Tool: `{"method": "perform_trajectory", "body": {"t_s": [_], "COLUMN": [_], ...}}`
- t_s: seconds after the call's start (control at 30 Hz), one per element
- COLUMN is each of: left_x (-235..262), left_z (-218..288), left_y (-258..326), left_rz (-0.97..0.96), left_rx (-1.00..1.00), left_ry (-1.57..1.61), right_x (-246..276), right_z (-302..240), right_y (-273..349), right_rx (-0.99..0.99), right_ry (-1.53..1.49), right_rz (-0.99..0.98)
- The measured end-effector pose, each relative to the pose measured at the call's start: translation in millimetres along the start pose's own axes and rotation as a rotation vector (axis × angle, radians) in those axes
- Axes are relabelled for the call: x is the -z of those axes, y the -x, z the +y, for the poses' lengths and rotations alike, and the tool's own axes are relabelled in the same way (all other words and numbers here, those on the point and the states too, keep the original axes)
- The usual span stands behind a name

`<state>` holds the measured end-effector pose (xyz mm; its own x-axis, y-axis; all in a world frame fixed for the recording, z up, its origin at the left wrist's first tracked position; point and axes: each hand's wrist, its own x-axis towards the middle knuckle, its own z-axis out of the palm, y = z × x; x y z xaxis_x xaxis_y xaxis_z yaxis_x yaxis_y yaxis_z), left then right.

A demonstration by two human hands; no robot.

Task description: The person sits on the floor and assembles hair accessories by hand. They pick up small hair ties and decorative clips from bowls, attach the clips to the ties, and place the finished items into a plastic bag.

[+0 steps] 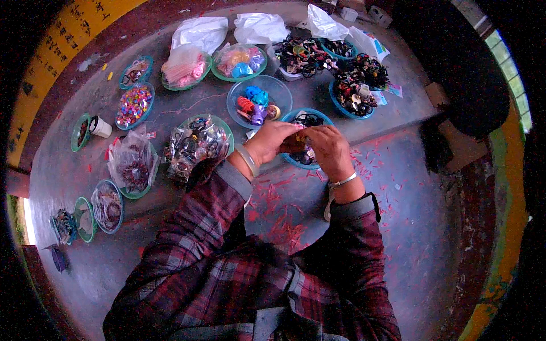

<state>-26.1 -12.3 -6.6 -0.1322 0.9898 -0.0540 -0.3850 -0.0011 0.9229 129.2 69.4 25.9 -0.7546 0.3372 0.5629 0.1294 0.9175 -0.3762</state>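
Note:
My left hand (268, 140) and my right hand (328, 149) meet over a blue basin (306, 165) holding black cords and small pieces. Both sets of fingers are pinched together around something tiny, with a bit of pink and yellow (300, 132) showing between them; its kind is too small to make out. Just beyond my left hand stands a clear basin (234, 102) with blue, red and purple bundles (257, 99) and a round brown roll. To the left of my left wrist is a green basin (230, 131) heaped with plastic-bagged dark pieces (196, 142).
Basins of black hair ties (355, 96) stand at the far right, a bowl of colourful beads (135, 105) at the left. White plastic bags (200, 34) lie along the back. A white cup (100, 127) leans by a small green bowl. Red scraps (281, 227) litter the grey floor.

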Motion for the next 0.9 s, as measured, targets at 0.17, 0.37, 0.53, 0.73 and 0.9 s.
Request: {"method": "perform_trajectory", "body": {"t_s": [0.17,0.37,0.53,0.73,0.9], "left_x": [-6,-7,7,7,1], "left_z": [1,3,-1,-2,6], "left_y": [-2,-1,-2,-9,-1], "left_rz": [0.025,-0.026,0.01,-0.008,0.01], "left_rx": [0.149,0.217,0.232,0.285,0.273], "left_ry": [-0.063,0.101,0.321,0.387,0.279], "right_x": [-4,1,20,21,18], "right_z": [4,10,-12,-11,-7], "right_y": [5,10,-8,-5,-3], "right_rx": [-0.458,-0.448,-0.052,0.018,0.015], "right_ry": [-0.301,-0.321,-0.046,0.123,0.018], "right_rz": [0.06,-0.01,-0.062,-0.165,-0.068]}}
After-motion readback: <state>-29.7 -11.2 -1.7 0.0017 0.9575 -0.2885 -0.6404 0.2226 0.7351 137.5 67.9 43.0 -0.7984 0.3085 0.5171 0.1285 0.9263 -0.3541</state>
